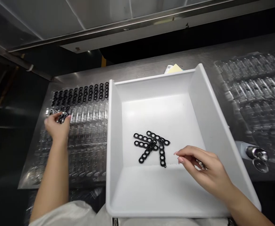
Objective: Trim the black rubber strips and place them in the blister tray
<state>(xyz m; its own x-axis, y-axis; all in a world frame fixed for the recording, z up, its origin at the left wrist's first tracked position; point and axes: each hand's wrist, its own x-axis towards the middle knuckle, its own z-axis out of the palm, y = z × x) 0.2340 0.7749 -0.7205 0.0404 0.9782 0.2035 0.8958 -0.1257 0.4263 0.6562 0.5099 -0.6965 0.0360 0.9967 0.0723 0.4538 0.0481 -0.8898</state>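
My left hand is over a clear plastic blister tray. Its thumb and fingers close around a black strip with round holes at the left end of a row; the fingers partly hide it. Above that row, several black strips fill the tray's back row. Over the right side of a white plastic bin my right hand is curled, thumb and forefinger pinched together. A small shiny thing shows within its curled fingers, too little to name. Several loose black strips lie crossed on the bin's floor, left of this hand.
More clear trays lie on the metal table at the right. A shiny metal cylinder lies beside the bin's right wall. Yellow paper shows behind the bin. A metal ledge spans the back.
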